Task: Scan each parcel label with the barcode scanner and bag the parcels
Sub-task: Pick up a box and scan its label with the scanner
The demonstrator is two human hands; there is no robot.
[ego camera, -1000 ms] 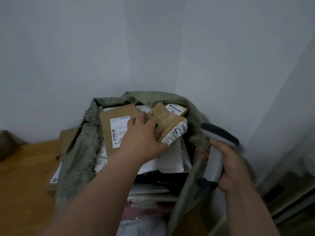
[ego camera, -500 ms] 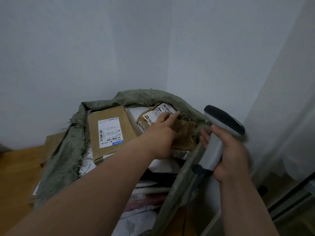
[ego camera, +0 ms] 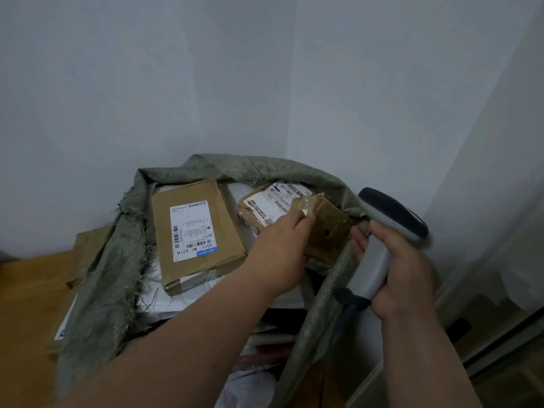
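Now left hand (ego camera: 282,254) gripping taped brown parcel (ego camera: 297,214) in sack (ego camera: 112,278), right hand (ego camera: 403,278) holding scanner (ego camera: 388,231) handle-down, head pointing left

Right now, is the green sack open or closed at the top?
Open. The green sack has its rim folded back, and the flat cardboard parcel lies exposed inside it.
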